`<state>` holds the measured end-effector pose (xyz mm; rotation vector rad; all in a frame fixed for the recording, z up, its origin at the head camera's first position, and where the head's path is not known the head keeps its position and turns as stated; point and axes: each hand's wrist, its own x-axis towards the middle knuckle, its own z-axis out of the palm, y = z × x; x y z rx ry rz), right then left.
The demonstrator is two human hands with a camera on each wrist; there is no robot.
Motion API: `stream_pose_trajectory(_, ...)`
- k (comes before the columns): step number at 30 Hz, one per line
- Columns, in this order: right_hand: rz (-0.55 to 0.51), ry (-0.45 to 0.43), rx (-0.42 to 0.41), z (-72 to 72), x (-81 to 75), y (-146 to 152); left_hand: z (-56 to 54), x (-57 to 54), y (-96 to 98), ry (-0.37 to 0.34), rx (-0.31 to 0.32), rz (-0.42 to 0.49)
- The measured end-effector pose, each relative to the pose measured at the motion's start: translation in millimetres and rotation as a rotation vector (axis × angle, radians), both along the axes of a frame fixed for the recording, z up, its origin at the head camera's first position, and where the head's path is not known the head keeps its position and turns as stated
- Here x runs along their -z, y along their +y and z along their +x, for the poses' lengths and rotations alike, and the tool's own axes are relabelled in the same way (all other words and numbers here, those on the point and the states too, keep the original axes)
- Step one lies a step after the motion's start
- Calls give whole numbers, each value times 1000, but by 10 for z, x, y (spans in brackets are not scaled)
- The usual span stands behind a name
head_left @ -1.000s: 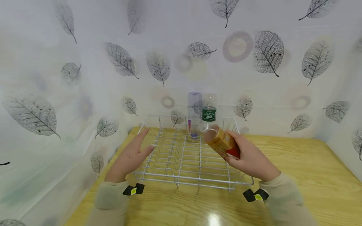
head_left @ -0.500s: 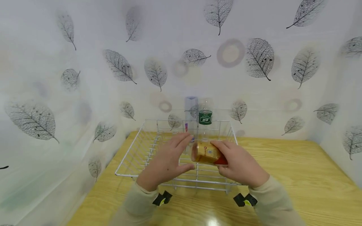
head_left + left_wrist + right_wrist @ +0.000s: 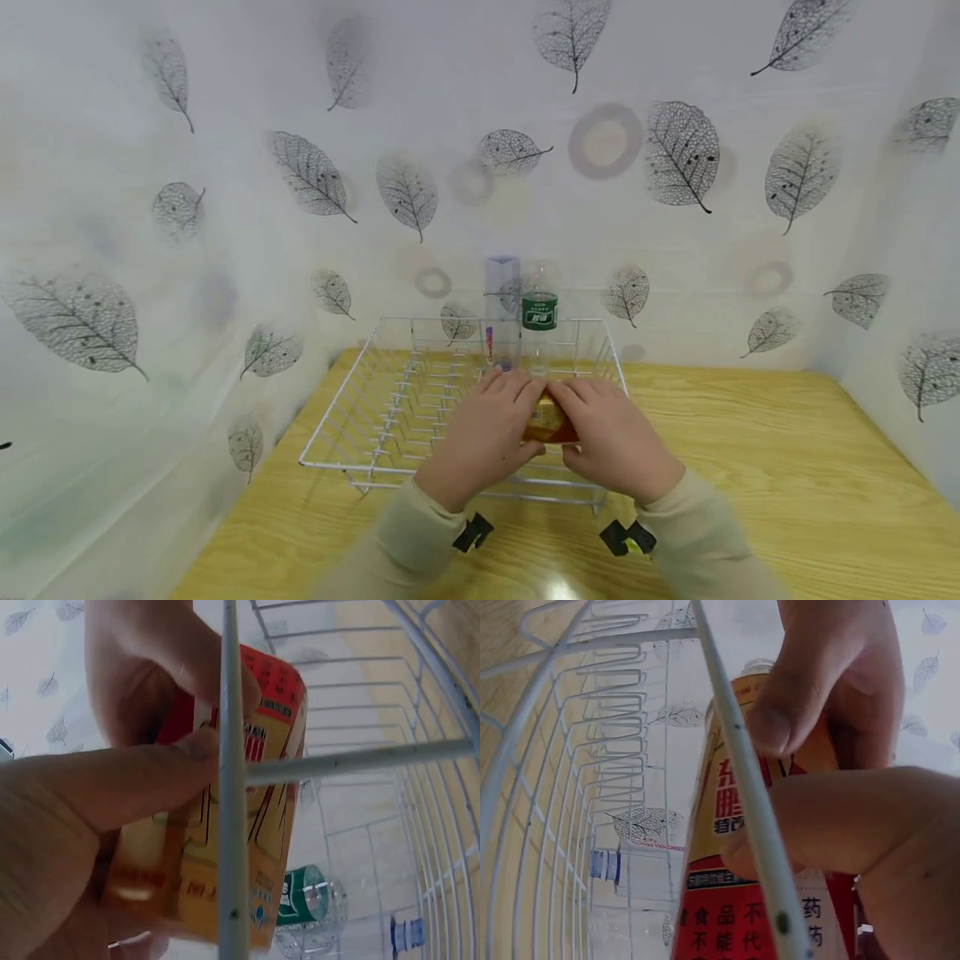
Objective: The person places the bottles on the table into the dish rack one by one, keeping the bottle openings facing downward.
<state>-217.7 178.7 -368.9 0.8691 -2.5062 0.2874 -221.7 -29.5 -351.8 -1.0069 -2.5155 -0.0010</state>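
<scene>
A yellow and red drink bottle (image 3: 550, 419) with red lettering is held sideways over the front part of the white wire dish rack (image 3: 322, 437). My left hand (image 3: 483, 437) grips one end of it, thumb on the near side and fingers over the top. Around the other end my right hand (image 3: 618, 437) holds on in the same way, so both hands cover most of the bottle in the head view. Seen from the left wrist, the bottle's label (image 3: 199, 862) shows behind a rack wire. The right wrist view shows the red printed part (image 3: 727, 919).
At the rack's back stand a clear bottle with a green label (image 3: 540, 312) and a bluish transparent container (image 3: 501, 292) with its blue cap (image 3: 409, 934) downward. Rows of wire prongs line the rack's left side. A leaf-printed curtain (image 3: 480, 83) hangs behind the wooden table (image 3: 735, 467).
My left hand has come in from the rack's left side and taken hold of the drink bottle. The right hand has brought the bottle leftward and turned it level.
</scene>
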Motion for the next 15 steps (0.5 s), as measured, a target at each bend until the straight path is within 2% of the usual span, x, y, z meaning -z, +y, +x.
stream_pose_trajectory(5,-29,23,25,12,-2,-52,29,24,86,42,-40,38)
stream_pose_trajectory(15,-43,58,27,25,0,-127,57,121,113,3,-136,56)
